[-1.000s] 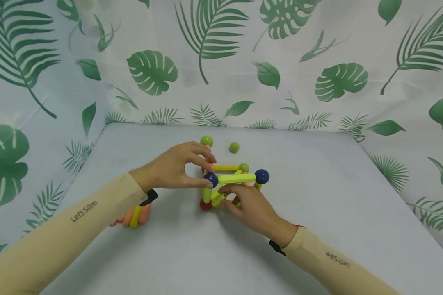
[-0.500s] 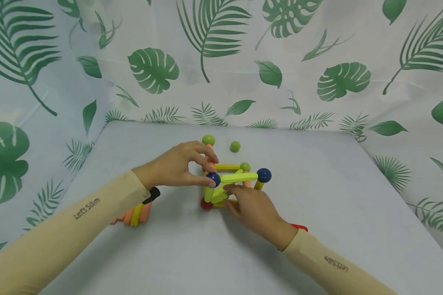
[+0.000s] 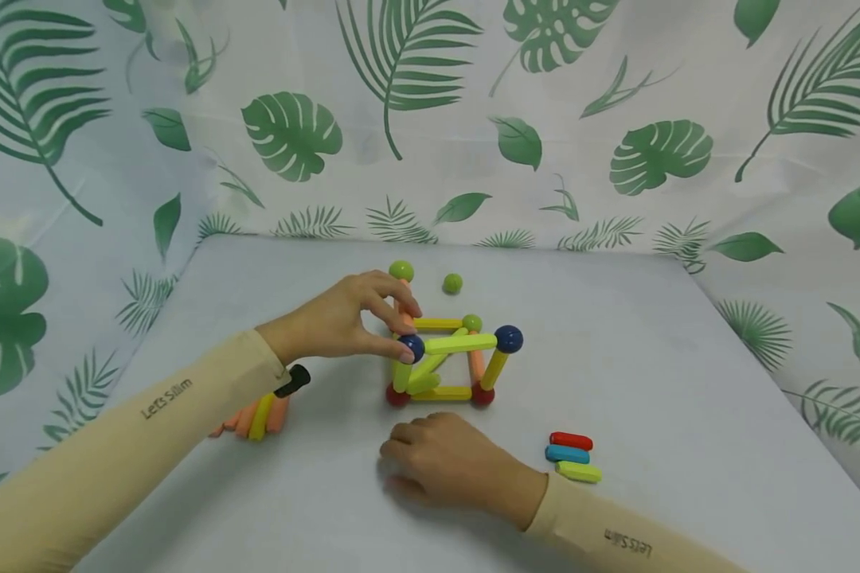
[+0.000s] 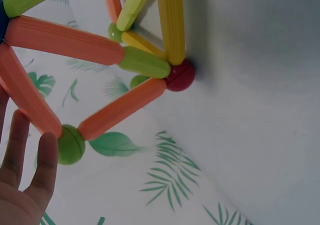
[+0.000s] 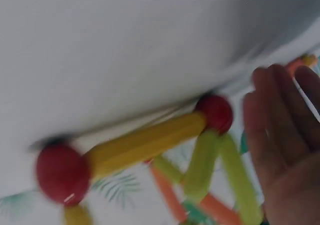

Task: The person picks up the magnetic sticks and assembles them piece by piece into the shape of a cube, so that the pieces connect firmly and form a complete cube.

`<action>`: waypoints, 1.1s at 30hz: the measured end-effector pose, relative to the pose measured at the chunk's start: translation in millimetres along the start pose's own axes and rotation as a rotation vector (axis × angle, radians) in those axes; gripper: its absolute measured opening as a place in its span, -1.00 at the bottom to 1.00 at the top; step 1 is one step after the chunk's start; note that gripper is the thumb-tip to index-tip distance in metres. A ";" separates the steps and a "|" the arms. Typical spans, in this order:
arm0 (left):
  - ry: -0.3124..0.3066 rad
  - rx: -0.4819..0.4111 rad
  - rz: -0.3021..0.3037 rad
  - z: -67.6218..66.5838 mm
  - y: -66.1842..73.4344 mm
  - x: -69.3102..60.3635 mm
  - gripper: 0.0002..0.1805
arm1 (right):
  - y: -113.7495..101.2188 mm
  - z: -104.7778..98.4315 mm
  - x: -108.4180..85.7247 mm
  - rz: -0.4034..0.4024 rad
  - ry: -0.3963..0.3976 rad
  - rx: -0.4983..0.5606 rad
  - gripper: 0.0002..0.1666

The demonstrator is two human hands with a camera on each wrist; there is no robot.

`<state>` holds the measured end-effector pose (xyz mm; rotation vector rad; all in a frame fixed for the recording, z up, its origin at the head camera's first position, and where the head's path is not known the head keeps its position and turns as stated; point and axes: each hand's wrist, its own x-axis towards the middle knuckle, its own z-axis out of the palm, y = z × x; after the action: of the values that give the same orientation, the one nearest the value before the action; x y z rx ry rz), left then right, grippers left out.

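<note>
A framework of coloured rods and balls stands mid-table. My left hand [image 3: 351, 314] steadies its near upper left corner, thumb on a blue ball [image 3: 412, 347] and fingers by an orange rod [image 4: 35, 92]. From that ball a lime rod [image 3: 461, 344] runs to a second blue ball [image 3: 508, 339]. Below, a yellow rod [image 3: 440, 393] joins two red balls [image 5: 216, 113]. A short lime rod [image 3: 424, 384] slants from the left red ball, its other end free. My right hand [image 3: 459, 465] is in front of the framework, apart from it, fingers holding nothing in the right wrist view.
Behind the framework lies a loose green ball [image 3: 452, 283]. Several orange rods and a yellow rod [image 3: 260, 418] lie left, partly under my left forearm. A red rod [image 3: 571, 440], a blue rod [image 3: 568, 454] and a lime rod [image 3: 579, 472] lie near my right sleeve.
My right hand has let go of the short lime rod and drawn back toward the table's front. That rod stays at the red ball. The left hand keeps its place at the corner.
</note>
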<state>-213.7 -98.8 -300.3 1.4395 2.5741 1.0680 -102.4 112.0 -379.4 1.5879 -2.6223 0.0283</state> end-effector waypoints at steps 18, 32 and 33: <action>-0.033 0.010 0.017 -1.5 -3.1 0.3 -0.73 | -35.1 19.6 81.4 -0.097 -0.108 0.010 -0.08; -0.029 0.011 0.015 -1.4 -1.2 0.9 -0.72 | -41.6 14.9 89.1 -0.243 -0.003 -0.133 -0.64; -0.030 0.010 0.014 -1.2 -1.3 0.6 -0.71 | -40.7 15.7 86.6 -0.246 0.001 -0.174 -0.65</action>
<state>-215.4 -99.5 -299.9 1.4656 2.5568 1.0288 -107.2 15.7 -389.6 1.8303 -2.3345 -0.2078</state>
